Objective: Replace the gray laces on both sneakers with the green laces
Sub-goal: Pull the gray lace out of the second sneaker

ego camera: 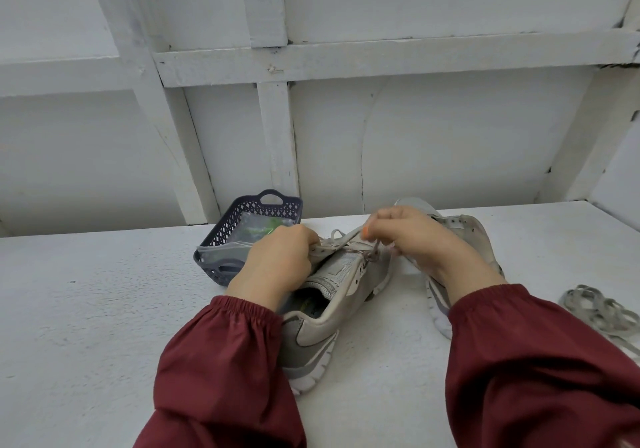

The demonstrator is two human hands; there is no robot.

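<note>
The near sneaker (325, 316) lies on the counter (104, 309), its front hidden under the left hand (277, 260) gripping its upper and the right hand (412, 236) pinching its gray lace (341, 239), the second sneaker (464, 236) half-covered behind, blurred green laces (259, 231) in the basket (221, 239) to its left.

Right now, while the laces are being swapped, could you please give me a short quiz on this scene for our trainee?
1. True or false: the green laces are already threaded through a sneaker.
2. Where does the loose gray lace lie? A) on the floor B) on the table, right of the sneakers C) inside a sneaker
3. What does the right hand pinch above the near sneaker?
Key: 1 false, they lie in the basket; 2 B; 3 its gray lace.
</note>
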